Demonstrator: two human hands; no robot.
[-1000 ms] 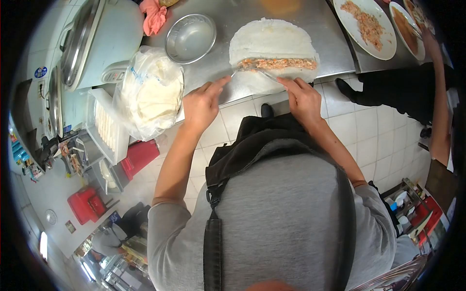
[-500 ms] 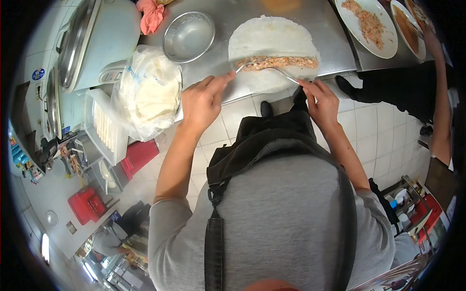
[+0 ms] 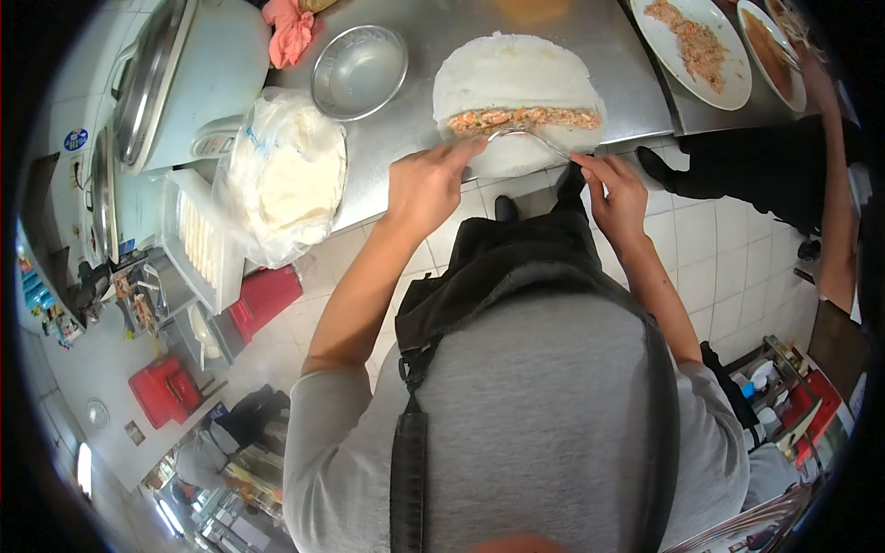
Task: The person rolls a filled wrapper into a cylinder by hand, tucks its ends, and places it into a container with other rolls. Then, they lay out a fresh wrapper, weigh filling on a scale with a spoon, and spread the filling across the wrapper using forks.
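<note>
A thin round white wrapper (image 3: 516, 78) lies flat on the steel worktop, its near part reaching over the edge. Across it runs a long strip of orange, finely shredded filling (image 3: 525, 120). My right hand (image 3: 616, 195) pinches the handle of a metal spoon (image 3: 556, 147), whose curved head rests at the near side of the filling. My left hand (image 3: 429, 189) is closed on a slim metal utensil (image 3: 498, 135) at the filling's near edge; its head is too small to make out. Both hands are just in front of the wrapper.
Left on the worktop are a metal bowl (image 3: 359, 74) and a plastic bag of stacked wrappers (image 3: 290, 189). A white tray of rolls (image 3: 198, 230) sits beyond the bag. At right are a plate of filling (image 3: 696, 51), another plate (image 3: 768, 55) and a co-worker's arm (image 3: 837, 203).
My left hand has moved right, bringing its utensil from the filling's left end toward the middle, beside the spoon. My right hand has barely shifted.
</note>
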